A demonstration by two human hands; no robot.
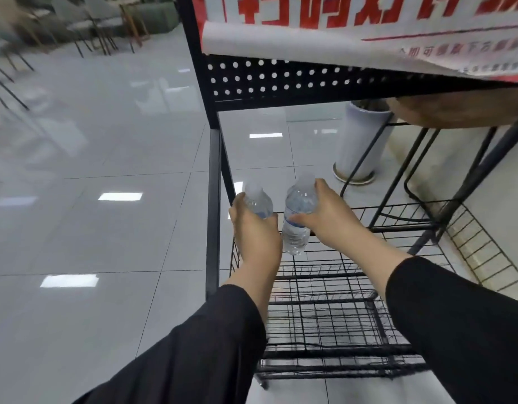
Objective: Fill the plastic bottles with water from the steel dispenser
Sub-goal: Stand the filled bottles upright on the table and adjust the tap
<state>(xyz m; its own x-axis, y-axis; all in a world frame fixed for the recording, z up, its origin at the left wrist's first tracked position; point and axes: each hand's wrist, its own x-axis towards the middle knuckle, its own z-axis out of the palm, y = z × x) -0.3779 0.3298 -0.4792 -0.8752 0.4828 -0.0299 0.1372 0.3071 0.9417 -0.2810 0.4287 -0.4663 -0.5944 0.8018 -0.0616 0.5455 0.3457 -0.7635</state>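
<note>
The left hand point(256, 228) grips one plastic bottle point(257, 201), and the right hand point(324, 214) grips another bottle point(297, 220), both held above the wire shelf point(324, 287). This looks like the fetching step; no steel dispenser is visible, so carrying them there comes next.

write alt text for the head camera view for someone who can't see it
A person's left hand and right hand each grip a clear plastic bottle, left bottle and right bottle, above a black wire rack on a glossy tiled floor. No dispenser shows.
</note>
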